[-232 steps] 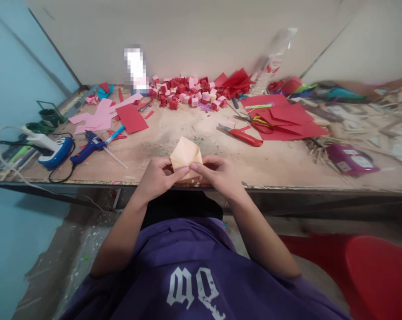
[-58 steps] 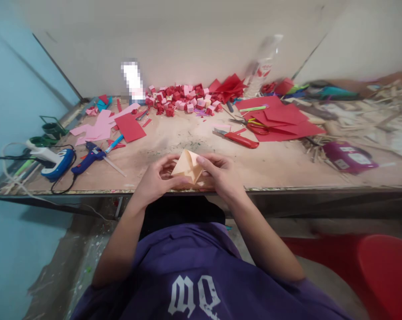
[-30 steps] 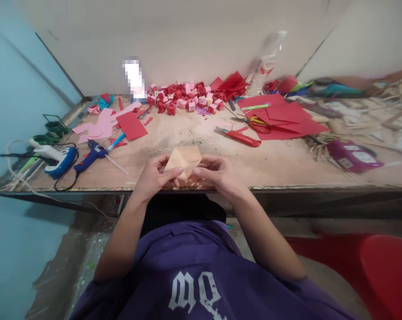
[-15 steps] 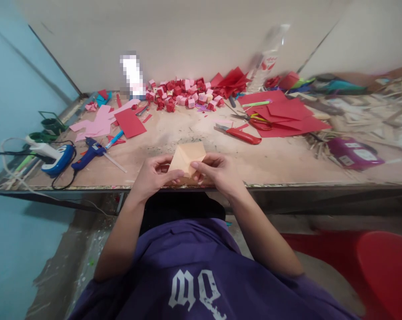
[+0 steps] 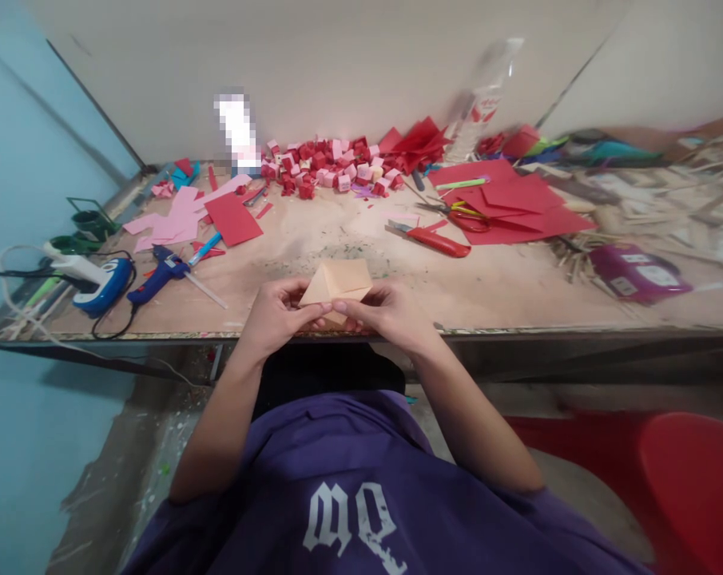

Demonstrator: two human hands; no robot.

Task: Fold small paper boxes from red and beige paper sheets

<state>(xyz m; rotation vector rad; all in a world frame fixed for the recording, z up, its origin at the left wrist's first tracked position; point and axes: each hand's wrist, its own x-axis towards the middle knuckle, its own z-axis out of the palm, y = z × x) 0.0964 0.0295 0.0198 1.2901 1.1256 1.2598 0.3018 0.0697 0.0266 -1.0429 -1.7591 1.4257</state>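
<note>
A folded sheet of pale orange paper [image 5: 340, 278] is held above the table's front edge, between both hands. My left hand [image 5: 282, 311] pinches its left side, with the thumb along the lower edge. From the right, my right hand [image 5: 385, 313] grips the same paper, its thumb tip almost meeting the left thumb at the lower middle. Creases divide the paper into slanted panels, and a little of it shows below the thumbs. Most fingers of both hands are hidden behind the paper.
Small red and pink paper cubes [image 5: 331, 166] are heaped at the back. Red-handled pliers [image 5: 436, 241], scissors [image 5: 462, 217] and red paper sheets [image 5: 517, 204] lie to the right. A blue glue gun [image 5: 163, 271] and a power strip [image 5: 106, 283] are at left.
My right thumb has slid left and down along the paper to beside the left thumb. The paper's folded panels have shifted, and its lower edge now lies under both thumbs.
</note>
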